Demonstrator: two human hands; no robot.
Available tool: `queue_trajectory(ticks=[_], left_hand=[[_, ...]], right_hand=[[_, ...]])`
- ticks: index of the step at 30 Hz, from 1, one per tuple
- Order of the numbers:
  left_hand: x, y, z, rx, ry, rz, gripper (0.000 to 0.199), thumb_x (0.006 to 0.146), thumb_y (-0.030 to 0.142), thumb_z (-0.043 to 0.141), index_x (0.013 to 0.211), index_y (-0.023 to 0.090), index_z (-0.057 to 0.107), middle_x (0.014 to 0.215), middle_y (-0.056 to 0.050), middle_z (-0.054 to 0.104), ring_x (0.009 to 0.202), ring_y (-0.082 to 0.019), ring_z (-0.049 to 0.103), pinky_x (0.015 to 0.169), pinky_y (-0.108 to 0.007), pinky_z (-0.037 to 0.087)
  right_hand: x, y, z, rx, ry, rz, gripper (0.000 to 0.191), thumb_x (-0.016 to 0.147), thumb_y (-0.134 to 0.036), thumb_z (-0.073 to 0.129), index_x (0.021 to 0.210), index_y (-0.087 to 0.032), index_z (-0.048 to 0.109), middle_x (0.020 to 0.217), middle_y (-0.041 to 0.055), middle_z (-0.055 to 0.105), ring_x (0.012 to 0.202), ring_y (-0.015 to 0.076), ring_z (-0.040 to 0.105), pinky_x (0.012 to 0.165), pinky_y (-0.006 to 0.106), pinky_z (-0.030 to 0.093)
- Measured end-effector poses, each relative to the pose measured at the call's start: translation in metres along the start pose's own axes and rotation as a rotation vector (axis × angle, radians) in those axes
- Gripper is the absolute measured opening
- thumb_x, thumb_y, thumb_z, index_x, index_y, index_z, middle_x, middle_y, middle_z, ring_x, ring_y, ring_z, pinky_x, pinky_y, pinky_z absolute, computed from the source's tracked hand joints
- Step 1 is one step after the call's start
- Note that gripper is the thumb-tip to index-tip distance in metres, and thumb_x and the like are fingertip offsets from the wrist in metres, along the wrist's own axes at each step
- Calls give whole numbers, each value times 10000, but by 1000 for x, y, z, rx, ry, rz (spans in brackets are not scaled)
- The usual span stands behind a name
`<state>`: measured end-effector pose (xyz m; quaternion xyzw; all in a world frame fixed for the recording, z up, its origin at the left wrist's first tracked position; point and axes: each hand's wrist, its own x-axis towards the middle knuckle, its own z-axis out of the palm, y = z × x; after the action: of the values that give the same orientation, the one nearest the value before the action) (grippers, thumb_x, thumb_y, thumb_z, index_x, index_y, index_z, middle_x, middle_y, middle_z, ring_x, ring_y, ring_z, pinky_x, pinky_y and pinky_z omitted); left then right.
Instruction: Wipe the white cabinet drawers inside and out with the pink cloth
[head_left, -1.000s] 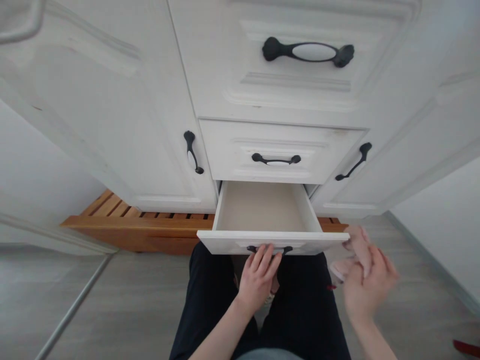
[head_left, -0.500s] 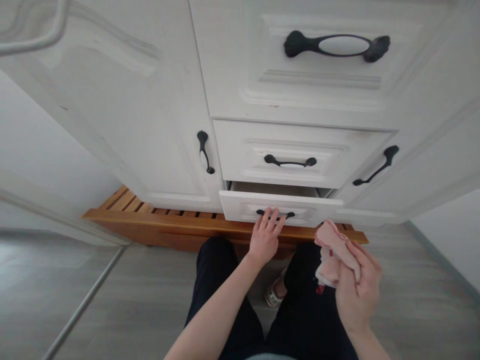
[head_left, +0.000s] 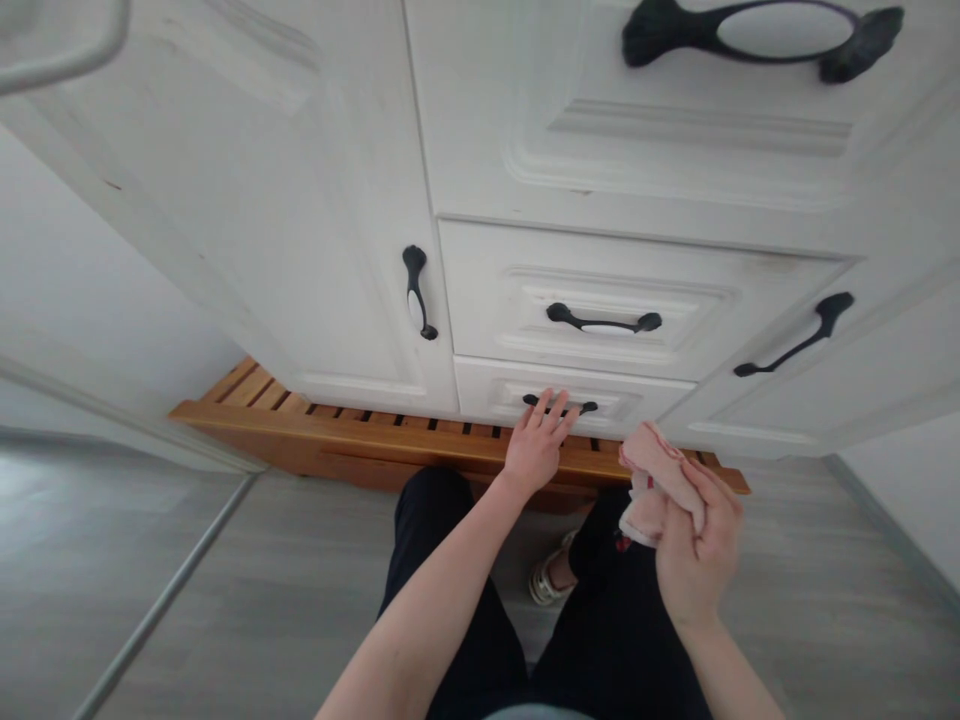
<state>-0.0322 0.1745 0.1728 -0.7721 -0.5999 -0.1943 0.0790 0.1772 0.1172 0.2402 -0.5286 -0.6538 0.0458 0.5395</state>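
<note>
My left hand point(head_left: 534, 445) lies against the bottom drawer point(head_left: 637, 395), its fingers stretched out and apart over the black handle point(head_left: 589, 407). That drawer's front sits flush with the white cabinet. A bunched pink cloth point(head_left: 651, 470) with red bits and paler parts is in my right hand point(head_left: 705, 550), whose fingers are closed around it. The cloth hangs just in front of the cabinet's lower right, apart from it. Above the bottom drawer is a second drawer point(head_left: 712, 330), shut, with its own black and white handle point(head_left: 604, 320).
Tall cabinet doors flank the drawers, with a left door handle point(head_left: 418, 290) and a right door handle point(head_left: 795, 335). An orange-brown slatted wooden ledge point(head_left: 360, 440) runs along the cabinet's foot, close to my knees. A grey metal bar point(head_left: 180, 580) crosses the floor at left.
The bottom drawer has gone from slightly open to shut, with my left hand on its front. My right hand and the cloth have shifted slightly left and up.
</note>
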Motion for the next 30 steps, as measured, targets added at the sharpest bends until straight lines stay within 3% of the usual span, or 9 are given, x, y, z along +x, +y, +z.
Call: queue_trajectory(ticks=[4, 9, 12, 15, 17, 19, 23, 26, 30], left_hand=[[1, -1, 0, -2, -5, 5, 702, 900, 119, 502, 1572, 251, 349, 1729, -17, 142, 1597, -273, 94, 1192, -427, 354], [2, -2, -5, -57, -23, -6, 712, 910, 161, 502, 1589, 251, 308, 1733, -13, 113, 1601, -254, 57, 1228, -439, 307], [-11, -3, -1, -99, -35, -69, 748, 917, 173, 488, 1617, 227, 231, 1737, -39, 79, 1602, -226, 38, 1256, -423, 252], [-47, 1, 15, -120, -92, -184, 687, 948, 185, 432, 1612, 182, 254, 1721, -89, 169, 1596, -244, 109, 1257, -431, 255], [-79, 7, 29, -147, -173, -273, 674, 950, 176, 405, 1608, 148, 263, 1704, -124, 220, 1586, -268, 161, 1249, -440, 276], [-114, 14, 44, -188, -293, -322, 717, 915, 141, 427, 1611, 191, 261, 1700, -104, 240, 1574, -272, 203, 1232, -441, 314], [-163, 21, 70, -275, -626, -399, 892, 738, 65, 558, 1586, 193, 315, 1706, -127, 212, 1529, -324, 308, 1111, -422, 481], [-177, 20, 84, -355, -839, -382, 796, 692, 105, 637, 1467, 217, 496, 1699, -114, 241, 1466, -337, 415, 1034, -407, 544], [-178, 16, 87, -411, -926, -352, 558, 772, 127, 610, 1323, 213, 612, 1699, -90, 245, 1482, -312, 395, 1123, -413, 473]], right_hand=[[26, 12, 28, -13, 55, -49, 362, 966, -236, 521, 1299, -145, 628, 1298, 173, 602, 1260, 277, 539, 1122, 509, 393], [52, 31, 93, 6, 4, -164, 487, 928, -216, 475, 1405, -161, 553, 1333, 172, 535, 1264, 284, 494, 1107, 534, 398], [52, 22, 134, -31, -114, -261, 532, 895, -168, 466, 1419, -196, 554, 1352, 156, 510, 1263, 286, 478, 1097, 538, 397], [40, -5, 167, -70, -187, -347, 534, 899, -129, 458, 1412, -226, 571, 1363, 141, 503, 1265, 276, 474, 1100, 514, 395], [31, -29, 186, -91, -198, -394, 537, 918, -118, 456, 1430, -244, 561, 1380, 140, 494, 1291, 273, 459, 1110, 498, 391], [22, -51, 204, -114, -212, -456, 527, 941, -126, 484, 1442, -272, 560, 1385, 133, 505, 1297, 272, 454, 1111, 483, 388], [8, -78, 241, -197, -218, -495, 549, 970, -166, 556, 1475, -380, 534, 1393, 104, 548, 1255, 284, 473, 1080, 495, 378], [-3, -75, 258, -223, -312, -545, 609, 1004, -184, 517, 1537, -461, 415, 1460, 55, 547, 1267, 278, 476, 1046, 507, 374], [-19, -47, 265, -229, -509, -697, 590, 1022, -166, 470, 1539, -443, 405, 1472, 13, 579, 1247, 247, 508, 974, 455, 410]])
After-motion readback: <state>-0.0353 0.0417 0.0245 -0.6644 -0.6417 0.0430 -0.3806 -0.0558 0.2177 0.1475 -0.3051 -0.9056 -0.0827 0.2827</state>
